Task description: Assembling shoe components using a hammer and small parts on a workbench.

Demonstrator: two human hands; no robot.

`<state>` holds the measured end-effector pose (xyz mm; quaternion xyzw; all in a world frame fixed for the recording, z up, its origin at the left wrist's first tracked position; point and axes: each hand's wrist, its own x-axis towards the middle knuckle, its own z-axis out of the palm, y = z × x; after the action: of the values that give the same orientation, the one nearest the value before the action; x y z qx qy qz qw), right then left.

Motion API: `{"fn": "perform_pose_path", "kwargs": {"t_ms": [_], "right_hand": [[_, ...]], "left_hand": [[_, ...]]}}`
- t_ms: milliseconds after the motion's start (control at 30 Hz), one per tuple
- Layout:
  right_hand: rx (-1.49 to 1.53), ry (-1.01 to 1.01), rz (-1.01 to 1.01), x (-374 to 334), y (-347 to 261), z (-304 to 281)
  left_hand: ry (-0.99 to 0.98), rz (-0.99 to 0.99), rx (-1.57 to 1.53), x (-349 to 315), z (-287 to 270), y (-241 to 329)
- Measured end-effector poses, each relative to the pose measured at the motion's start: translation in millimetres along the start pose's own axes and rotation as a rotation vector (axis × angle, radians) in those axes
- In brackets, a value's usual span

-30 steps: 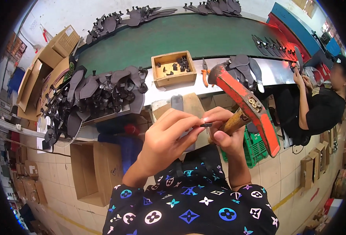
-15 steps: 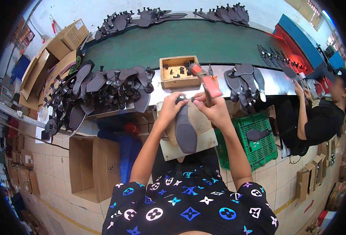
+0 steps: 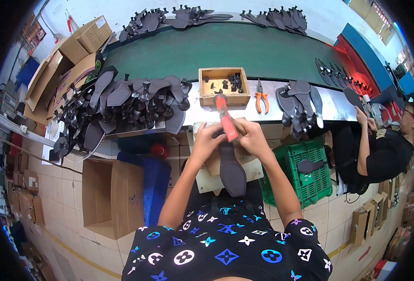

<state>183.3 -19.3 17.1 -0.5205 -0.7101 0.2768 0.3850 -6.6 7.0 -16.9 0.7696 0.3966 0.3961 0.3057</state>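
A dark grey shoe sole (image 3: 232,175) lies toe toward me on the pale work block (image 3: 209,180); its heel end is hidden under my hands and the hammer. My left hand (image 3: 208,141) is closed at the sole's heel end, thumb and fingers pinched around it. My right hand (image 3: 253,138) is closed too, holding a hammer with a red head (image 3: 226,122) that sticks out over the sole between both hands. Whether its fingertips also hold a small part cannot be seen. Just beyond is a wooden box (image 3: 224,99) with small black pieces in it.
Orange-handled pliers (image 3: 262,100) lie right of the box. Heeled soles pile up at left (image 3: 122,100), with another group (image 3: 299,100) at right. A green crate (image 3: 305,180) and a cardboard box (image 3: 113,199) stand below the bench. A co-worker (image 3: 385,145) sits at right holding a sole.
My right hand has moved in toward the left, and the hammer head has swung left and nearer, over the sole's heel end. The pliers now show fully.
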Motion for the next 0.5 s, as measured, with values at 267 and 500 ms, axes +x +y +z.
{"fn": "perform_pose_path", "kwargs": {"t_ms": [267, 500], "right_hand": [[-0.209, 0.099, -0.208, -6, -5, -2], [0.086, 0.176, 0.137, -60, -83, -31]], "left_hand": [[-0.016, -0.156, -0.072, 3, -5, 10], [-0.108, -0.187, -0.350, 6, -8, 0]]}}
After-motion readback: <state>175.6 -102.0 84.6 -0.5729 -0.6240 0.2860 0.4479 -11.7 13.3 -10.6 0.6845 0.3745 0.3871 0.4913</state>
